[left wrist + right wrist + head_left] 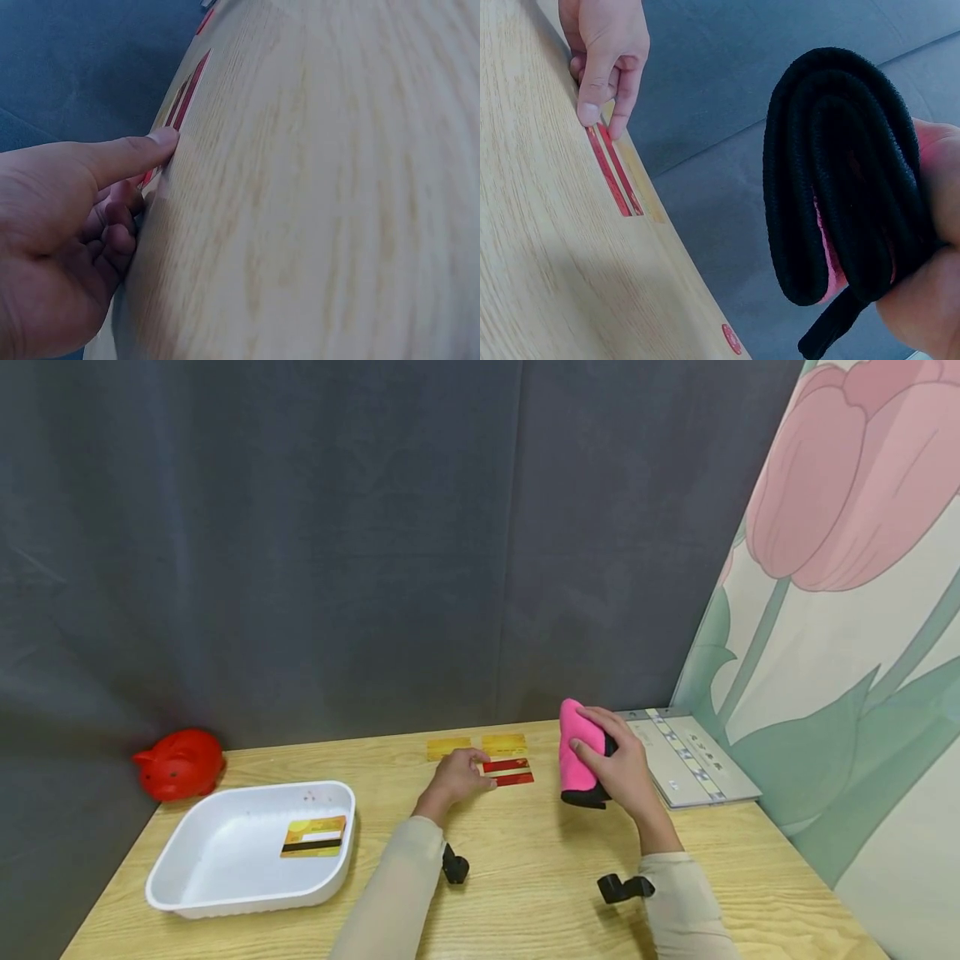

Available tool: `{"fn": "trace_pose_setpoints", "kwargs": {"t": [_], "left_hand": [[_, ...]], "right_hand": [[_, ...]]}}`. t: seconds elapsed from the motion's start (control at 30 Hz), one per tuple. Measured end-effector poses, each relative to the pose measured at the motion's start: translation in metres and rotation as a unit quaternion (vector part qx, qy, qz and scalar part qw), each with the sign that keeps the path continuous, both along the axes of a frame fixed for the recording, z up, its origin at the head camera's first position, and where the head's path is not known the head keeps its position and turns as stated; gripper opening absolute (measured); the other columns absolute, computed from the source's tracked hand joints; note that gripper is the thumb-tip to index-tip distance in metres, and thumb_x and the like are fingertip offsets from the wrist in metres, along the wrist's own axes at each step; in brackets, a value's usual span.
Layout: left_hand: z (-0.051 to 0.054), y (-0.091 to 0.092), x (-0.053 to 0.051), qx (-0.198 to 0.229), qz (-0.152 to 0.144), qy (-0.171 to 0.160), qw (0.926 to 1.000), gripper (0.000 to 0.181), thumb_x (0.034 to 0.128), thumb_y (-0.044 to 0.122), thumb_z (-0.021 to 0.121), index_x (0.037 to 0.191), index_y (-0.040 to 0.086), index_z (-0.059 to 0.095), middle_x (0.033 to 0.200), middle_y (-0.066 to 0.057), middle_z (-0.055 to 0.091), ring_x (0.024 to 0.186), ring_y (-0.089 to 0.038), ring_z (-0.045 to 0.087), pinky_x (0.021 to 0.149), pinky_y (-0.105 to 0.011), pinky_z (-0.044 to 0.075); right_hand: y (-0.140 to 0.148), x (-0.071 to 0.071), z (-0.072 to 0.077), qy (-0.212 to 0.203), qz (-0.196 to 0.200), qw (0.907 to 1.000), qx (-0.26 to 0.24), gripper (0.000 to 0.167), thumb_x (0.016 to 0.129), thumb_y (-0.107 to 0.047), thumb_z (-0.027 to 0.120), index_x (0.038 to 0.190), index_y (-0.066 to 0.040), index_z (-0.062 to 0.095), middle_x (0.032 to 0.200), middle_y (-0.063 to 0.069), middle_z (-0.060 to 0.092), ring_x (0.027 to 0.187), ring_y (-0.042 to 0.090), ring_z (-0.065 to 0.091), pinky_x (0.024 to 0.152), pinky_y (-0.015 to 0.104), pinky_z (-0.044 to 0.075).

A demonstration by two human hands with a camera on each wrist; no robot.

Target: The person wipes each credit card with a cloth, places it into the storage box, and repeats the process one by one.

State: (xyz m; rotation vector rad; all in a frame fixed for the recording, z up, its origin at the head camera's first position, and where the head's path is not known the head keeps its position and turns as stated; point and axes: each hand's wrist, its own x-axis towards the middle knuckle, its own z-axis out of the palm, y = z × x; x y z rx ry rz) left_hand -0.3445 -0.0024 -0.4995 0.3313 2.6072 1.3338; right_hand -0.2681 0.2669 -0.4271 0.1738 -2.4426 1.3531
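Note:
My left hand (457, 779) is at the left end of a red card (512, 779) with a pale stripe, which lies flat on the table. The thumb (166, 137) and forefinger pinch the card across its two long edges; the other fingers are curled under. My right hand (621, 758) grips a folded pink cloth (576, 747) with a black layer and holds it up above the table. From the right wrist, several black folds (840, 180) and a short black strap (829, 326) show. Two yellow cards (504, 744) (448, 748) lie behind the red one.
A white tray (225, 907) on the left holds a yellow card (313, 837) with a black stripe. Behind it stands a red piggy bank (182, 766). A grey album (693, 760) lies at the right. Near the table's far edge is a small red disc (731, 339).

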Motion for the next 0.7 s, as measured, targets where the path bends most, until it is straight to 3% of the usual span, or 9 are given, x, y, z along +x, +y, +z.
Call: {"fn": "trace_pose_setpoints", "kwargs": {"t": [0.23,0.43,0.7], "left_hand": [[0.004,0.0,-0.001,-0.021,-0.006,0.003,0.9998,0.042,0.0835,0.017,0.086,0.119,0.007,0.067,0.091,-0.005,0.055,0.079,-0.019,0.049,0.07,-0.031,0.043],[0.004,0.0,0.003,0.004,-0.012,0.01,0.9999,0.043,0.0828,0.011,0.086,0.117,0.009,0.061,0.084,-0.003,0.051,0.074,-0.018,0.046,0.066,-0.029,0.039],[-0.001,0.002,0.013,0.014,-0.016,0.081,0.9965,0.04,0.0854,0.003,0.081,0.115,0.012,0.056,0.081,-0.003,0.055,0.067,-0.013,0.049,0.067,-0.029,0.041]], "right_hand": [[0.0,-0.001,0.001,0.008,0.001,1.0,0.001,0.054,0.096,-0.023,0.073,0.148,-0.022,0.057,0.157,0.011,0.047,0.133,0.036,0.051,0.095,0.043,0.052],[0.0,0.0,0.0,0.004,0.003,1.0,0.0,0.055,0.097,-0.025,0.072,0.149,-0.022,0.056,0.158,0.012,0.045,0.134,0.038,0.05,0.096,0.046,0.053],[0.0,0.001,0.0,0.008,0.003,1.0,0.002,0.054,0.097,-0.024,0.073,0.148,-0.02,0.057,0.158,0.014,0.045,0.134,0.039,0.051,0.096,0.047,0.053]]}}
